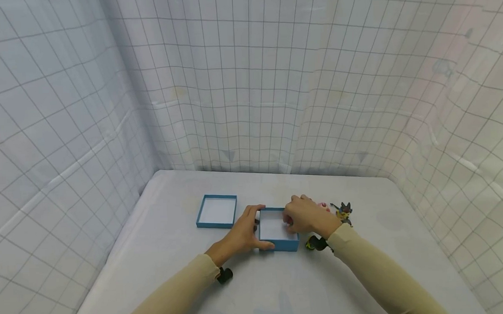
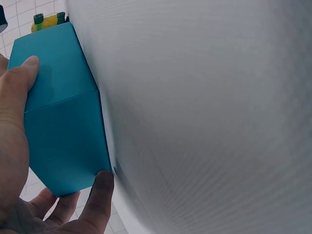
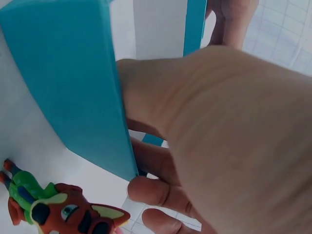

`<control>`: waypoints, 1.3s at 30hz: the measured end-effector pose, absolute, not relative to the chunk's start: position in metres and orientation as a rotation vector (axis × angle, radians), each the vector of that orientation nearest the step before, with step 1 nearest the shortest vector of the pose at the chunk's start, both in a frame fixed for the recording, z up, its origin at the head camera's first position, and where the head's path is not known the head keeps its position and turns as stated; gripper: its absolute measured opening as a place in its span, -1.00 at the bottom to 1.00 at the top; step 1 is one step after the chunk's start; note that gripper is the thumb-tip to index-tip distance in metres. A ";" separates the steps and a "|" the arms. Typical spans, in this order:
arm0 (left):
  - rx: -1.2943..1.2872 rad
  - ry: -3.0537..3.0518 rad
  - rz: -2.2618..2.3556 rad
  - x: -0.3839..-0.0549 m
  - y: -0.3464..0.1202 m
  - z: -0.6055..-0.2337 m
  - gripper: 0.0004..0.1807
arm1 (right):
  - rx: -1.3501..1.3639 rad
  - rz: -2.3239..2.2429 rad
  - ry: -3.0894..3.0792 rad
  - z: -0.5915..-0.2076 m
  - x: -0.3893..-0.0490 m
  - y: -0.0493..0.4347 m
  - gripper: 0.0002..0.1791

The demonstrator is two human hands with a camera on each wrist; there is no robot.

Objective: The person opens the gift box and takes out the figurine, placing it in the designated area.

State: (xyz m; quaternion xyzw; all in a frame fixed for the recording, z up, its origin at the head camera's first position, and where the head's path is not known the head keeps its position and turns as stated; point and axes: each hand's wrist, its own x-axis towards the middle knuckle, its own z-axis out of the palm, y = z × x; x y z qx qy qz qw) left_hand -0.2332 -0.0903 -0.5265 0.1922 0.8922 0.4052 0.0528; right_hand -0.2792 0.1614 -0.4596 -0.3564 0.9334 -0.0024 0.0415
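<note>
A blue open-topped box [image 1: 285, 245] with a white inside stands on the table in front of me. My left hand [image 1: 242, 231] grips it from the left, thumb on the near wall and fingers reaching round toward the far side; the left wrist view shows this thumb [image 2: 22, 78] against the blue wall. Over the box's right side, my right hand [image 1: 305, 215] reaches in with bent fingers. In the right wrist view its thumb side [image 3: 146, 92] goes behind the wall while other fingertips [image 3: 146, 190] show past the wall's end. I cannot tell whether it pinches something inside.
A shallow blue-rimmed lid [image 1: 216, 210] lies left of the box, white inside up. Right of the box are a fox figurine [image 3: 68, 209] in green, a pink figurine [image 1: 324, 206] and a dark-and-yellow figurine [image 1: 343, 211]. White gridded curtains [image 1: 249, 106] enclose the table.
</note>
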 end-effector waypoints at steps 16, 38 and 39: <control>0.586 2.702 1.243 -0.233 -0.091 -0.527 0.36 | -1.048 -0.084 2.837 -0.464 -0.281 0.159 -0.85; 0.592 2.698 1.252 -0.234 -0.092 -0.529 0.36 | -1.210 -0.205 2.869 -0.463 -0.275 0.164 -0.75; 0.592 2.699 1.252 -0.234 -0.092 -0.529 0.36 | -1.219 -0.229 2.862 -0.463 -0.275 0.164 -0.75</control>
